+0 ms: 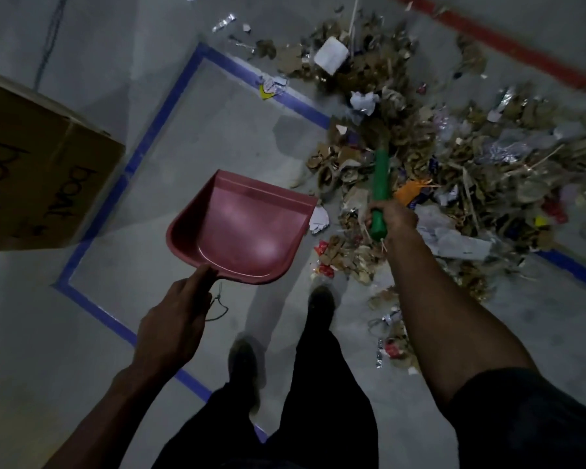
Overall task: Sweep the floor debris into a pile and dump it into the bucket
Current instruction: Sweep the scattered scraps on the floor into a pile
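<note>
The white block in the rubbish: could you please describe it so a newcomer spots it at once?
Start at the debris pile right of the blue tape. Near its far edge lies the white block; it is the only big, clean, boxy piece among brown scraps.

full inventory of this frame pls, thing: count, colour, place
dustpan: 1, pink-red, empty, held above the floor left of the debris
broom: 1, green handle, head buried in the debris
debris: 1 loose spread, mostly brown scraps with white paper, foil and red wrappers, right half of the floor
box: 1, brown cardboard with black writing, left edge
blue tape: lines marking a rectangle on the grey floor, centre-left
red line: 1, on the floor, top right
bucket: none in view
left hand: holds the dustpan handle
right hand: grips the broom handle
legs: 2, dark trousers and shoes, bottom centre
</note>
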Tool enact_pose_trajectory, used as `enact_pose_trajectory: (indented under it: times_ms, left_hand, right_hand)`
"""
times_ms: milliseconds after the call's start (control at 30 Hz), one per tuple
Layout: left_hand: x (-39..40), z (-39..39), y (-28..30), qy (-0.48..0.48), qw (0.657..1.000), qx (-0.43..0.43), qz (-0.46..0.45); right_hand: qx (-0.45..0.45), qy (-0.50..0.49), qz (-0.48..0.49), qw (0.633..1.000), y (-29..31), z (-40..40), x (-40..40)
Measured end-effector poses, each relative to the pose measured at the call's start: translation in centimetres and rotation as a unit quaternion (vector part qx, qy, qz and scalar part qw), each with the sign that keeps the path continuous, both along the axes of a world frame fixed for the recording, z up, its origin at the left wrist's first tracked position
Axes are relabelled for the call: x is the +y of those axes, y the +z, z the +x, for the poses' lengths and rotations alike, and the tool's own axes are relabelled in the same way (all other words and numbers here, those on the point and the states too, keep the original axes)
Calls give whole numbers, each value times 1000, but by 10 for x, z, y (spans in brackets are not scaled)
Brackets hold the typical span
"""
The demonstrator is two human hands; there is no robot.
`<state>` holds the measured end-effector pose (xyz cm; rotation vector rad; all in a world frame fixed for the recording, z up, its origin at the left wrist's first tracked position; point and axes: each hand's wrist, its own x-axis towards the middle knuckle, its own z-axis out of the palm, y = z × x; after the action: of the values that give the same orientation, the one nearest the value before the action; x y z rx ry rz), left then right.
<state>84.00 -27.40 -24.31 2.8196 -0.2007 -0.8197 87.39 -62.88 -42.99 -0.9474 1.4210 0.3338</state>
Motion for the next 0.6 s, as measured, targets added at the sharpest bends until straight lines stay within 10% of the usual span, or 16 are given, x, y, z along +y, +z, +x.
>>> enact_pose_trajectory:
  times_ms: [167,400,600]
  left_hand:
    - [-18,5,-11,3,1000,-15,-18]
    - [-31,6,-10,13,999,-35,-38]
    - [-28,0,-2,24,998,-43,-47]
  right_hand:
    - [30,-51,-78,995,-75,-15,-69]
    - [-77,-84,-120,986,75,-54,23]
    - [-73,84,-93,989,117,-119,117]
